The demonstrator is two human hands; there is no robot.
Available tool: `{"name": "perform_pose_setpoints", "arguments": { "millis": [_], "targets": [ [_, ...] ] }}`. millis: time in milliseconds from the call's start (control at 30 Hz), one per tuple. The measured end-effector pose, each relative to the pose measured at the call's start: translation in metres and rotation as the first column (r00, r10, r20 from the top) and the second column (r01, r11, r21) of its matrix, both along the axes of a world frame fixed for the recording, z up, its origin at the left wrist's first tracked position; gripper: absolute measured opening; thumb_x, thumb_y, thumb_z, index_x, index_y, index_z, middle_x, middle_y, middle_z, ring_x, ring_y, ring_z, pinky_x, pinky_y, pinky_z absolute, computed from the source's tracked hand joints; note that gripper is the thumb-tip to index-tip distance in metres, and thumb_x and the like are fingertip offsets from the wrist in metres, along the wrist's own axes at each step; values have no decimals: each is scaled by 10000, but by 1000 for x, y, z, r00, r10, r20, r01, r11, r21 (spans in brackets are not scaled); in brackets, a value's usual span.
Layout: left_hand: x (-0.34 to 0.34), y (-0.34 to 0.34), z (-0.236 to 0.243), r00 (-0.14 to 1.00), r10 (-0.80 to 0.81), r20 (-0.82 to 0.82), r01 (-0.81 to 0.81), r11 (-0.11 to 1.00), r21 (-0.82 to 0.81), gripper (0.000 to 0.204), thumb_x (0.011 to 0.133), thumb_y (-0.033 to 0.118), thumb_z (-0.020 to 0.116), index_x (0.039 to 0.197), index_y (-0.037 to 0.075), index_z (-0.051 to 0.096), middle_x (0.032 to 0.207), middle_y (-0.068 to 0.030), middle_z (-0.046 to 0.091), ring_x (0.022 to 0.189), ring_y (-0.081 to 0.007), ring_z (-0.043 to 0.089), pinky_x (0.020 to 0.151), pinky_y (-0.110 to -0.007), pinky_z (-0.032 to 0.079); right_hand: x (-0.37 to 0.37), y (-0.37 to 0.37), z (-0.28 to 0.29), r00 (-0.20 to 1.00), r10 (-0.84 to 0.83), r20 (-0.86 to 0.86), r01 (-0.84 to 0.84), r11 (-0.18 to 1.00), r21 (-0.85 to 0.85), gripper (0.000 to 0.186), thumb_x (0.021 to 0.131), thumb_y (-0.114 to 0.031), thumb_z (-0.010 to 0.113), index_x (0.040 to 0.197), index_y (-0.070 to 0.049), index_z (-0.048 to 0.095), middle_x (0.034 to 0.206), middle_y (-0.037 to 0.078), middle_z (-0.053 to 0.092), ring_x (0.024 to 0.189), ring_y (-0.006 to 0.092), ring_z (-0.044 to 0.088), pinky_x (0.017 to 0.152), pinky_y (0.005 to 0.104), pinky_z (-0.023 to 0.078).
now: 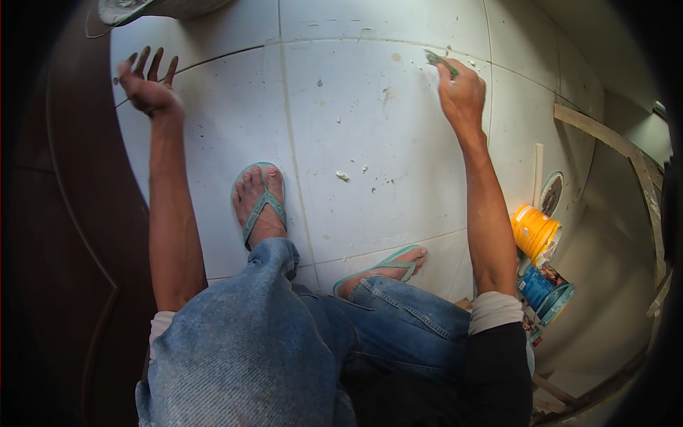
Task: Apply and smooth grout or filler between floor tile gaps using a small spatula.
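My left hand [148, 91] is raised at the upper left with its fingers spread and nothing in it, just below a dusty bucket [174, 7]. At the upper right, my right hand [464, 91] is closed around a small green-and-grey tool [442, 64]. The tool's narrow end points up and left, close to the white tiled floor [370, 121]. My fingers hide most of it, and its kind is unclear. Small white crumbs lie around that end, and a larger crumb [342, 176] sits mid-floor.
My feet in green flip-flops [265, 206] stand on the tiles. To the right are a yellow tub [535, 231], a blue tub [542, 290], a round dark disc [551, 193] and a pale strip [538, 171]. Wooden lengths [605, 132] curve along the right; a dark brown panel [78, 178] borders the left.
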State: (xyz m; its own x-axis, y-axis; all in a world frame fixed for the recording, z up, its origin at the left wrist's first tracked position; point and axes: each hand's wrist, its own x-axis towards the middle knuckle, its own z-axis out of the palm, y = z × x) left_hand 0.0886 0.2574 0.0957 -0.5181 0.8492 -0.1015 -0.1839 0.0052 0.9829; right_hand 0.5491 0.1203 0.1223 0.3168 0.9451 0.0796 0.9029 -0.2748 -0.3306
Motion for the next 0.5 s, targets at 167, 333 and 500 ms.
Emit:
{"name": "perform_pose_setpoints", "arguments": {
  "millis": [167, 333, 500],
  "targets": [
    [-48, 39, 55, 929, -156, 336, 202, 974, -107, 898, 1047, 618, 548, 1602, -12, 230, 1623, -294, 262, 1414, -587, 448, 1094, -775, 524, 21, -4, -12, 879, -266, -396, 301, 953, 27, 248, 988, -267, 733, 1069, -45, 808, 971, 119, 803, 860, 267, 743, 842, 365, 537],
    [-54, 80, 75, 942, -227, 249, 237, 971, -14, 622, 1081, 323, 620, 1517, -66, 409, 1518, -271, 463, 1358, -495, 561, 1080, -701, 579, -14, 10, 15, 373, -330, -867, 373, 909, -185, 298, 1000, -286, 745, 1141, -24, 762, 1001, 25, 767, 843, 113, 680, 775, 321, 495],
    [-36, 68, 46, 911, -362, 196, 345, 931, 116, 257, 1013, 159, 720, 1223, 24, 656, 1123, -77, 726, 1062, -261, 728, 958, -535, 652, -65, 20, 61, 443, -157, -883, 315, 949, -11, 273, 1029, -261, 712, 1130, -10, 752, 916, 0, 718, 805, 91, 624, 757, 268, 480]
  ]
}}
